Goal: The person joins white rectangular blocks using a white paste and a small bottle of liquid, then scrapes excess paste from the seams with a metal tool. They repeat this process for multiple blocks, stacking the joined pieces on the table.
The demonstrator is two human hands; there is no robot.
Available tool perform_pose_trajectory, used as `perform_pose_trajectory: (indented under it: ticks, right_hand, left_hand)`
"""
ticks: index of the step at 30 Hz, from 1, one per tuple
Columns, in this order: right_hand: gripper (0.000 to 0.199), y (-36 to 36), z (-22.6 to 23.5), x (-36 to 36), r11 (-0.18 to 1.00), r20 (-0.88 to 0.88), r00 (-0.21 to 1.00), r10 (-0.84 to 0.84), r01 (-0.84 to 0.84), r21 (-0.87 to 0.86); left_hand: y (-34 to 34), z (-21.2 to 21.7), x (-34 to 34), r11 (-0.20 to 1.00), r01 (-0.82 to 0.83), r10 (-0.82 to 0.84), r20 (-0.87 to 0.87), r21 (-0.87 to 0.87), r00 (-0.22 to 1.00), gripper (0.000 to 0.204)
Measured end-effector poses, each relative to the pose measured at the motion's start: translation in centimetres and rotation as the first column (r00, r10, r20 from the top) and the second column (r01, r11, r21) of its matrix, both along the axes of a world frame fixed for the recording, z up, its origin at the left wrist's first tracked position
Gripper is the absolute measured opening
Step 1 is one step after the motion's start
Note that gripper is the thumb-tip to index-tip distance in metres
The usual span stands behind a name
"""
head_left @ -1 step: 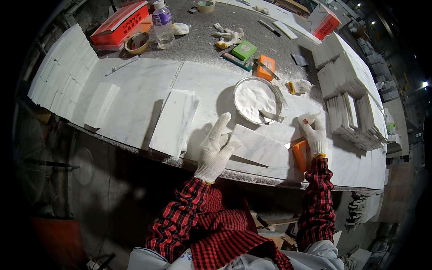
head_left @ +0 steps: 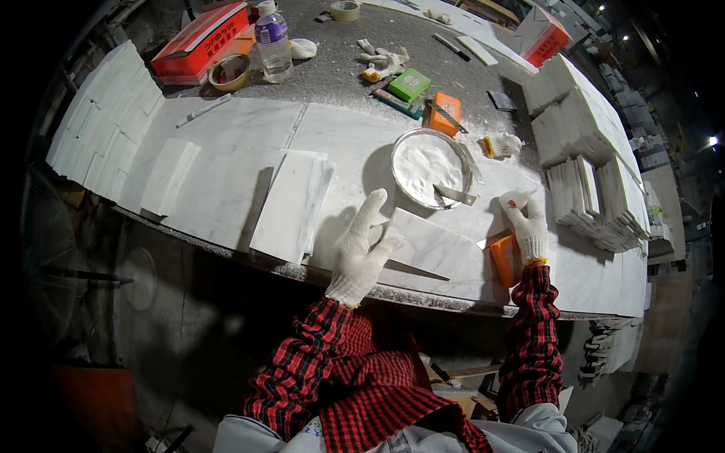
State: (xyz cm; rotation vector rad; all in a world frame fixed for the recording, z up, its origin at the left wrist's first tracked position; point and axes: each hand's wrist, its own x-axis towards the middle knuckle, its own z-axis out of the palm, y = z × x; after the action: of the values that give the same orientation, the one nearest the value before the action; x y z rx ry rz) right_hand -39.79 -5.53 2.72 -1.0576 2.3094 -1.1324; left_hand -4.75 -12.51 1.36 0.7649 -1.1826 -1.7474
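White knit gloves cover both of my hands. My left hand is at the left end of a pale grey-veined marble tile, its thumb over the edge and a long finger stretched up beside it. A dark gap shows under the tile's near edge. To the right, my right hand has its fingers curled in; anything in them is hidden. An orange block sits by its wrist. Beyond the tile stands a round tub of white paste, with a spatula resting in it.
Marble strips lie left of my left hand. Stacked tiles rise at the left and right. Farther back are a bottle, red box, green box, orange box and loose gloves.
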Motion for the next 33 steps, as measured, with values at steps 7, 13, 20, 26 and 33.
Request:
perform_pose_trajectory:
  ticks: [7, 13, 20, 26, 33]
  right_hand:
    - [0.064, 3.9, 2.5, 3.0, 0.995, -0.424, 0.900, -0.100, 0.100, -0.021]
    - [0.045, 1.4, 6.3, 13.7, 0.988, -0.112, 0.992, 0.064, -0.079, -0.133]
    - [0.022, -3.8, 5.2, 14.0, 0.990, 0.039, 0.993, 0.112, -0.108, -0.091]
    - [0.023, -3.7, 5.2, 12.6, 0.983, 0.228, 0.973, 0.029, 0.013, -0.181]
    - [0.026, -4.9, 4.5, 12.4, 0.999, 0.341, 0.940, 0.026, -0.008, -0.052]
  left_hand:
    - [-0.4, 0.4, 0.3, 0.998, -0.031, 0.038, 0.118, -0.061, 0.992, 0.075]
    - [-0.8, -0.8, -0.1, 0.994, -0.029, 0.039, 0.103, -0.102, 0.994, 0.076]
    - [-1.0, 0.7, 0.2, 0.991, 0.024, -0.028, 0.030, 0.128, 0.999, 0.079]
    - [-2.9, 3.3, 0.2, 0.983, 0.062, -0.080, 0.098, 0.174, 0.992, 0.079]
    - [-3.4, 2.3, -1.2, 0.974, 0.058, -0.072, 0.059, 0.219, 0.996, 0.080]
